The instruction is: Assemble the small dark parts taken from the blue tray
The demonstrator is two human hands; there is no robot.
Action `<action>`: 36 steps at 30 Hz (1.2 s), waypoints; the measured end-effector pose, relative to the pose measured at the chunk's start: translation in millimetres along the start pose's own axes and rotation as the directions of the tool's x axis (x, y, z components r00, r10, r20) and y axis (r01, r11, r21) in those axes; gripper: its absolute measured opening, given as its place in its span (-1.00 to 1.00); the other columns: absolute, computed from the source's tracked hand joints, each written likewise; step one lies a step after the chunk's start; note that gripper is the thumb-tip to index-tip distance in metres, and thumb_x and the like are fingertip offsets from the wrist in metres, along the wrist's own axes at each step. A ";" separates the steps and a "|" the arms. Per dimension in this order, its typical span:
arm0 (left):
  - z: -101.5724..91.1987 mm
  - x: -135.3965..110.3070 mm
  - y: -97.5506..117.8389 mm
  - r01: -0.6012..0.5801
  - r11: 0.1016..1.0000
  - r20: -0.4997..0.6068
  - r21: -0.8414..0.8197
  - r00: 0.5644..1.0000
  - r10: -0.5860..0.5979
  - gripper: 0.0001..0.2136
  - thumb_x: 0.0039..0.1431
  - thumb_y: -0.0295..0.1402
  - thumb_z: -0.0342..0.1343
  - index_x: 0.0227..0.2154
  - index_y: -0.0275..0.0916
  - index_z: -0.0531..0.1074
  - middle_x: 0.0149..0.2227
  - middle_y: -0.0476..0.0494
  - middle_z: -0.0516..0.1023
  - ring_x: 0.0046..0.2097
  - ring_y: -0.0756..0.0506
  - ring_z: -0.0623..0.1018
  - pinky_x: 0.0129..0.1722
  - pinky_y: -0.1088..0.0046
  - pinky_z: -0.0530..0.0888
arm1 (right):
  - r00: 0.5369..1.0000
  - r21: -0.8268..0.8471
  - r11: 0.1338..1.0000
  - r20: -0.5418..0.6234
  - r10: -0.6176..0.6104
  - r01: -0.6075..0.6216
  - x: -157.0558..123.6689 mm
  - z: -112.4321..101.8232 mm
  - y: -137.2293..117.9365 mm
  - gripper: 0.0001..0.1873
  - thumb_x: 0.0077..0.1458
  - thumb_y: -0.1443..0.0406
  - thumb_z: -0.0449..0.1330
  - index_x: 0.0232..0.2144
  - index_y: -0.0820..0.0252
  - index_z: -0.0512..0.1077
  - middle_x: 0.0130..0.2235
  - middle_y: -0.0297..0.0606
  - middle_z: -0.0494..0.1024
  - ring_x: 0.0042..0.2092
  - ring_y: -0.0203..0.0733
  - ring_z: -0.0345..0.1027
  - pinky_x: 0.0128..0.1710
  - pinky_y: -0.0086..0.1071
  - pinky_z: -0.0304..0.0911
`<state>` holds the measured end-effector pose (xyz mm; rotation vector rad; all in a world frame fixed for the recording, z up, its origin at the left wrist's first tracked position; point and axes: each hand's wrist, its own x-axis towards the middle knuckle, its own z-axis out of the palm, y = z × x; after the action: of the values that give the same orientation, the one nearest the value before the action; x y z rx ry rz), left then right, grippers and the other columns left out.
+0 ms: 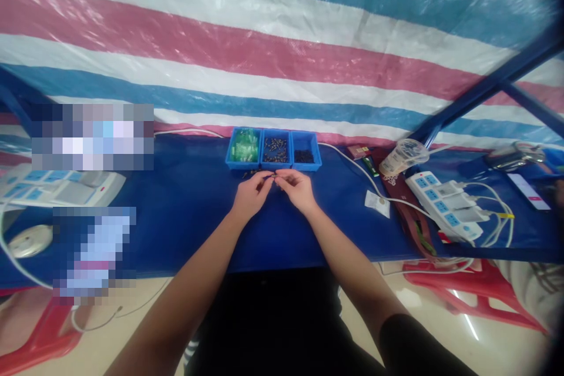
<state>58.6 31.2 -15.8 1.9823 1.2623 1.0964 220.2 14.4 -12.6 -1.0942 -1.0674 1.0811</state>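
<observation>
My left hand (252, 192) and my right hand (296, 189) meet above the blue table, fingertips nearly touching. Both are closed in a pinch around a tiny brass-and-dark piece (274, 175), too small to make out clearly. Just beyond them stand three joined blue bins. The left bin (228, 158) contains green, clear-looking pieces (245, 145). Inside the middle bin (276, 167) lie small brass-coloured metal parts (275, 150). Small black parts (303, 156) fill the bottom of the right bin (319, 160). A few loose brass-coloured parts (247, 174) lie by my left fingertips.
On the right are a plastic cup (404, 155), a small white packet (377, 204), a brown strap-like item (408, 208), a power strip (445, 205) with cables and a phone (529, 191). Another power strip (66, 188) sits left. Striped sheeting (282, 47) hangs behind the table.
</observation>
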 end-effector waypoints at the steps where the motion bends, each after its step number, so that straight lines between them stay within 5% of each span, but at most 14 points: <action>1: 0.1 -0.2 -0.1 0.002 1.000 0.000 -0.003 1.000 -0.002 -0.72 0.28 -0.16 0.06 -0.08 -0.17 0.52 -0.40 -0.02 0.60 -0.42 0.02 0.56 -0.34 0.52 0.47 | 1.000 -0.004 1.000 -0.007 0.007 -0.007 0.3 -0.5 0.8 -0.64 -0.11 0.09 0.40 -0.29 0.16 0.58 -0.39 -0.28 0.60 -0.38 -0.25 0.46 -0.36 -0.35 0.40; 6: 0.0 -0.7 -1.0 0.003 1.000 0.016 0.001 1.000 -0.003 -0.72 0.29 -0.16 0.05 -0.12 -0.17 0.55 -0.41 -0.03 0.62 -0.41 0.00 0.57 -0.32 0.52 0.48 | 1.000 -0.066 0.998 0.023 -0.003 0.005 -0.3 -3.4 2.2 -0.68 -0.05 0.09 0.37 -0.31 0.17 0.56 -0.37 -0.26 0.60 -0.41 -0.27 0.44 -0.35 -0.35 0.40; 18: 2.2 -3.9 0.4 -0.054 0.996 0.059 0.068 0.997 0.050 -0.73 0.32 -0.19 0.01 -0.13 -0.17 0.54 -0.38 -0.05 0.63 -0.34 -0.01 0.60 -0.33 0.54 0.46 | 0.965 -0.346 0.900 0.108 -0.241 0.264 -6.1 -8.5 -6.2 -0.81 0.15 0.15 0.24 -0.26 0.09 0.58 -0.25 -0.24 0.60 -0.28 -0.22 0.43 -0.24 -0.33 0.36; 36: 3.2 -2.8 -2.8 -0.089 0.994 -0.016 0.067 0.996 0.091 -0.74 0.29 -0.20 0.06 -0.13 -0.17 0.58 -0.37 -0.06 0.65 -0.39 0.00 0.59 -0.30 0.51 0.50 | 0.963 -0.389 0.881 0.141 -0.231 0.269 -3.1 -12.8 -8.6 -0.81 0.18 0.15 0.22 -0.24 0.08 0.57 -0.25 -0.25 0.60 -0.29 -0.22 0.43 -0.29 -0.34 0.32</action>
<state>59.4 29.7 -20.6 2.1014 1.2447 1.1315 233.4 8.6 -6.1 -1.1966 -1.5088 0.7208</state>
